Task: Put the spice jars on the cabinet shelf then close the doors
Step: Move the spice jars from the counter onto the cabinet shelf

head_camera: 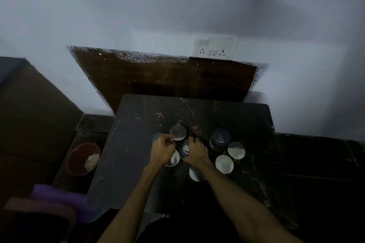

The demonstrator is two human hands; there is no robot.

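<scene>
While both hands [178, 151] cover clustered spice jars [230, 157], dim blur hides whether either grip holds one.

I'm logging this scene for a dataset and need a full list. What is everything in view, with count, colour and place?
Silver-lidded jars: five visible, shiny lids, clustered mid-table; two partly under the hands.
Dark-lidded jars: three, dark blue-grey lids, among the silver ones; one partly hidden by the left hand.
Table: one, black with pale marbling, centre.
Bowl: one, red-brown, holding something white, on the lower surface left of the table.
Switch and socket plate: one, white, on the wall above the table.
Wooden panel: one, dark brown, against the wall behind the table.
Purple cloth: one, lower left.
Left hand: over the jars, fingers at the rear silver lid.
Right hand: resting on the middle jars; grip unclear.
</scene>
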